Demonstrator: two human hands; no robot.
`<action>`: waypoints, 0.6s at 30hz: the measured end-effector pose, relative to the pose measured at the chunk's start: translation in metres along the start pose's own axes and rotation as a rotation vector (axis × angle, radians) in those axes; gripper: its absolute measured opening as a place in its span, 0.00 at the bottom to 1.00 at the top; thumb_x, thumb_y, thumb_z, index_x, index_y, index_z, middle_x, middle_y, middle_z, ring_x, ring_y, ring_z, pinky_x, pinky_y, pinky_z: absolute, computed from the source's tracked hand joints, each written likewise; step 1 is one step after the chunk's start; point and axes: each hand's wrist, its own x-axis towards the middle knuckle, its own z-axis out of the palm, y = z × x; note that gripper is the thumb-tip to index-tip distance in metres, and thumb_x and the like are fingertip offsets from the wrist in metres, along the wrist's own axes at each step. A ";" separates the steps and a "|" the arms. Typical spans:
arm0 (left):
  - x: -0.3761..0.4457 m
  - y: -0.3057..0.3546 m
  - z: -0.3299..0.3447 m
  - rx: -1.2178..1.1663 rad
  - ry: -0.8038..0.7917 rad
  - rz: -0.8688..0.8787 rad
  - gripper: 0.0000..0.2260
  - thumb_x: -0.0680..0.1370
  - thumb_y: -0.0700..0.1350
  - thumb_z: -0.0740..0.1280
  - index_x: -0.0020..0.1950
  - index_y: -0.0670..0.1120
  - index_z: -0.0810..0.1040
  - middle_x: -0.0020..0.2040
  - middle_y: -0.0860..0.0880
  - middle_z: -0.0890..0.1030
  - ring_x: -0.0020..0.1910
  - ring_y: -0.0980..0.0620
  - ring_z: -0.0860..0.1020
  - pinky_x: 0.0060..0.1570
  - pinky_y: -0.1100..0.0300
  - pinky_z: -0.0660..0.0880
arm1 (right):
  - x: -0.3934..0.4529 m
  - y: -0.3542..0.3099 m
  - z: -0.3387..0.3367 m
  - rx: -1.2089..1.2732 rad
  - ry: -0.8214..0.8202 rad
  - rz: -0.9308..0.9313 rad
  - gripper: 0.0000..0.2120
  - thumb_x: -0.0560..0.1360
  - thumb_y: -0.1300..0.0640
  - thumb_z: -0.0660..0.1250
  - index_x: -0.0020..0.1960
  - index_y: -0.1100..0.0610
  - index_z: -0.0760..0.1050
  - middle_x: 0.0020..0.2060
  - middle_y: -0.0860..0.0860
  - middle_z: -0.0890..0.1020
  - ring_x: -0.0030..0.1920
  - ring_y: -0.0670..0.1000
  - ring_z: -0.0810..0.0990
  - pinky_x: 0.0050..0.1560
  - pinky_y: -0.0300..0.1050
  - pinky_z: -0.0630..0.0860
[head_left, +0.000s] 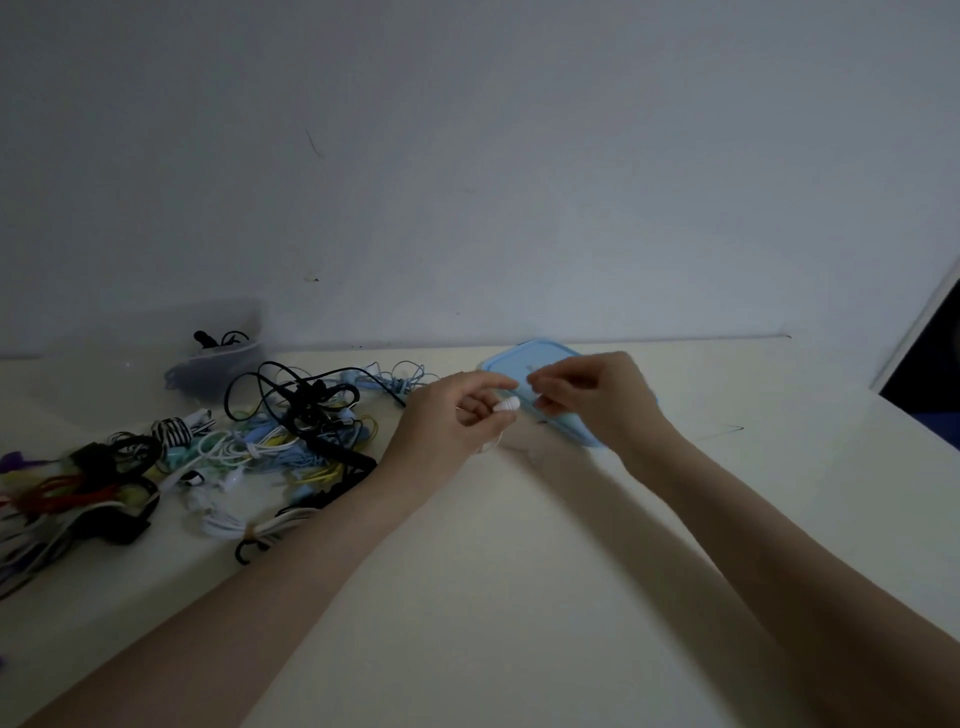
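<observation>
Two hands sat mid-frame. The left hand (447, 415) pinched a white earbud (507, 404). The right hand (592, 400) had its fingers curled just beside it, but nobody could tell if they gripped anything. It looked like untangling, and the next move probably needed a gentle two-handed pull.

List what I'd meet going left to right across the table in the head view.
coloured straps → clear tub → black cable tangle → left hand → white earbud, pinched by that hand → right hand. The blue lid overlaps the right hand, so it is left out.
</observation>
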 end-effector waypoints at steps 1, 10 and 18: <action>0.000 -0.001 0.000 0.030 0.029 0.008 0.09 0.71 0.38 0.72 0.47 0.50 0.81 0.37 0.54 0.77 0.35 0.62 0.74 0.40 0.71 0.73 | 0.006 -0.002 -0.005 -0.060 0.066 -0.031 0.05 0.74 0.64 0.67 0.44 0.60 0.82 0.33 0.53 0.83 0.28 0.41 0.78 0.37 0.30 0.74; 0.005 -0.003 0.001 0.088 0.097 -0.012 0.04 0.71 0.40 0.72 0.46 0.43 0.82 0.37 0.53 0.78 0.36 0.61 0.75 0.40 0.70 0.73 | 0.048 -0.017 -0.018 -0.580 -0.045 -0.156 0.06 0.73 0.64 0.67 0.48 0.61 0.83 0.40 0.52 0.82 0.34 0.41 0.74 0.31 0.24 0.67; 0.005 -0.003 0.001 0.036 0.076 -0.011 0.07 0.72 0.38 0.72 0.49 0.42 0.81 0.34 0.55 0.74 0.31 0.65 0.72 0.37 0.74 0.70 | 0.062 -0.009 0.013 -0.958 -0.252 -0.144 0.09 0.74 0.62 0.65 0.50 0.58 0.82 0.48 0.57 0.83 0.48 0.56 0.80 0.44 0.42 0.74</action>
